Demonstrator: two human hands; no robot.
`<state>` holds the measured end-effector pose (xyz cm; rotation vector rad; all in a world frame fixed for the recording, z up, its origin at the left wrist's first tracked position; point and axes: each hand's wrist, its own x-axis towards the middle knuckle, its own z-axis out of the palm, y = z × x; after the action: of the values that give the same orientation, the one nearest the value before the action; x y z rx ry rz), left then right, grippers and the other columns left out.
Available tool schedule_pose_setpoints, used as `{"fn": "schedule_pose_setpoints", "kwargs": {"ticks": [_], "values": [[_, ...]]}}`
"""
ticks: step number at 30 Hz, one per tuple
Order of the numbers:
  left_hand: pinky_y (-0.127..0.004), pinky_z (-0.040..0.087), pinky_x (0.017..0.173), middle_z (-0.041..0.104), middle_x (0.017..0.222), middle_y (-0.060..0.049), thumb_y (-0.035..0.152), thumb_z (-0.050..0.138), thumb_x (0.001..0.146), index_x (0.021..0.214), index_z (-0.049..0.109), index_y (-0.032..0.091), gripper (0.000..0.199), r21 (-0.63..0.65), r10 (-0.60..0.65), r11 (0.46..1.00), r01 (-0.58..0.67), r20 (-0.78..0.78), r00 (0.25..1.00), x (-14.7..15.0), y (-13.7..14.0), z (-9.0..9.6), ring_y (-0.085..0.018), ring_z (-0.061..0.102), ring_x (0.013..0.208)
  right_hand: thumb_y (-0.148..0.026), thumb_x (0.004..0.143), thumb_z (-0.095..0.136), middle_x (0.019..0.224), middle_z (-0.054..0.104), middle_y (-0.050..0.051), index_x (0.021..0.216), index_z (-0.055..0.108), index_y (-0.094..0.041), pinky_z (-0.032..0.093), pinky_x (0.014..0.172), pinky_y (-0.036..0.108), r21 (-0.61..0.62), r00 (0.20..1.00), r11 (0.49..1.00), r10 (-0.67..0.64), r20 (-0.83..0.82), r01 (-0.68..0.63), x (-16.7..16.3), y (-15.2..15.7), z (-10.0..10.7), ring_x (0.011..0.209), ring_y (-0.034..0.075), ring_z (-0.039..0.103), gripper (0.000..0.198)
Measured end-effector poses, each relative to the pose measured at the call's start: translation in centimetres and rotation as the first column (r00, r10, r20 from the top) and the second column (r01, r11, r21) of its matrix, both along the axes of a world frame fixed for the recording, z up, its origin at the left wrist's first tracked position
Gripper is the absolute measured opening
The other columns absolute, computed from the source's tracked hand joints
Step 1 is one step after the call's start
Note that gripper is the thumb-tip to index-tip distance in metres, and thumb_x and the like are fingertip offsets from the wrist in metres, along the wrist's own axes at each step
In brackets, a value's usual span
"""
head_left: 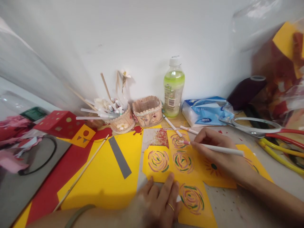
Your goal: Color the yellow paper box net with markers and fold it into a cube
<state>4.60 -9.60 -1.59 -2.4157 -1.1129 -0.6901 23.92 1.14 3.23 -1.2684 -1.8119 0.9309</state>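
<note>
My right hand point(213, 152) pinches a white marker pen point(220, 149). Its pink tip is over the topmost swirl on a yellow cross-shaped paper cut-out point(163, 178), and I cannot tell if it touches. Pink, green and orange-brown swirls cover several panels; part of a sun-like drawing point(214, 166) shows under the right hand. My left hand point(159, 199), with a ring on one finger, lies flat with fingers stretched over the cut-out's lower left edge. Something small and white peeks out beside it. Another white marker point(172, 126) lies at the top panel, near a white stick-like piece point(188, 129).
Behind stand a basket of markers point(122, 124), a second basket point(147, 112), a green-topped drink bottle point(174, 88) and a tissue pack point(206, 110). Scissors point(256, 126) lie right. Yellow sheet point(99, 177), grey strip point(120, 157), wooden stick point(82, 172) and red dotted box point(63, 125) are left.
</note>
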Motion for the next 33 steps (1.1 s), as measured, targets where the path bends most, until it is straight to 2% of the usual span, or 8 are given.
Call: {"fn": "schedule_pose_setpoints", "kwargs": {"ticks": [5,9,12,24,26,29,30,33], "values": [[-0.032,0.055,0.06,0.069,0.099,-0.01,0.023,0.042,0.087,0.097,0.064,0.011,0.027,-0.006,-0.025,1.0,0.025,-0.062,0.998,-0.2,0.1,0.5,-0.013,0.062,0.053,-0.036,0.081,0.054,0.061,0.05,-0.002,0.068,0.05,-0.02,0.03,0.043,0.022,-0.032,0.997,0.997,0.075,0.014,-0.074,0.0,0.0,-0.5,0.053,0.011,0.042,0.021],[-0.032,0.054,0.061,0.068,0.1,-0.011,0.023,0.041,0.088,0.098,0.064,0.012,0.027,0.004,-0.009,1.0,0.01,-0.041,0.999,-0.1,0.1,0.3,-0.013,0.061,0.054,-0.038,0.082,0.054,0.063,0.054,0.0,0.069,0.054,-0.019,0.033,0.046,0.023,-0.074,0.991,0.989,0.128,0.032,-0.125,-0.1,0.0,-0.9,0.056,0.012,0.043,0.022],[-0.033,0.054,0.06,0.069,0.098,-0.01,0.022,0.039,0.088,0.097,0.064,0.012,0.029,0.006,0.003,1.0,-0.003,-0.006,1.0,-0.1,0.0,0.2,-0.014,0.061,0.053,-0.038,0.082,0.054,0.062,0.054,0.0,0.068,0.054,-0.019,0.033,0.047,0.023,-0.074,0.99,0.989,0.132,0.049,-0.128,-0.2,0.1,-1.0,0.057,0.012,0.044,0.024],[-0.032,0.054,0.061,0.068,0.1,-0.01,0.023,0.041,0.088,0.098,0.064,0.012,0.027,0.001,0.004,1.0,-0.003,-0.037,0.999,-0.1,-0.1,0.3,-0.013,0.061,0.054,-0.04,0.08,0.055,0.06,0.052,-0.001,0.066,0.053,-0.019,0.031,0.045,0.023,-0.108,0.99,0.986,0.131,0.045,-0.125,-0.5,0.0,-0.8,0.054,0.012,0.042,0.025],[-0.032,0.054,0.061,0.068,0.1,-0.01,0.023,0.042,0.087,0.098,0.064,0.012,0.027,-0.002,-0.012,1.0,0.012,-0.059,0.998,-0.2,0.0,0.4,-0.013,0.061,0.054,-0.038,0.08,0.056,0.06,0.051,-0.002,0.065,0.052,-0.019,0.031,0.046,0.023,-0.08,0.996,0.993,0.087,-0.017,-0.088,-0.1,0.2,-0.3,0.054,0.011,0.042,0.025],[-0.032,0.054,0.061,0.068,0.1,-0.01,0.023,0.043,0.087,0.099,0.064,0.012,0.027,0.003,-0.01,1.0,0.01,-0.057,0.998,-0.2,0.0,0.4,-0.013,0.061,0.055,-0.034,0.078,0.062,0.062,0.053,-0.002,0.066,0.052,-0.02,0.033,0.05,0.024,-0.026,0.98,0.994,-0.108,-0.167,0.105,1.1,0.8,1.1,0.057,0.011,0.046,0.02],[-0.032,0.054,0.061,0.068,0.101,-0.01,0.023,0.043,0.087,0.099,0.064,0.012,0.027,0.004,-0.011,1.0,0.011,-0.062,0.998,-0.3,0.0,0.5,-0.013,0.061,0.055,-0.033,0.076,0.064,0.06,0.053,-0.002,0.066,0.052,-0.021,0.033,0.05,0.024,-0.013,0.956,0.981,-0.19,-0.224,0.192,1.6,0.9,1.8,0.055,0.011,0.046,0.02],[-0.031,0.054,0.059,0.068,0.101,-0.009,0.024,0.043,0.087,0.099,0.064,0.012,0.027,0.009,-0.03,0.999,0.031,-0.092,0.995,-0.4,0.2,0.6,-0.013,0.06,0.053,-0.034,0.078,0.062,0.053,0.05,-0.002,0.063,0.051,-0.023,0.032,0.048,0.025,0.033,0.895,0.937,-0.321,-0.31,0.347,3.0,0.5,4.0,0.051,0.012,0.044,0.022]]}}
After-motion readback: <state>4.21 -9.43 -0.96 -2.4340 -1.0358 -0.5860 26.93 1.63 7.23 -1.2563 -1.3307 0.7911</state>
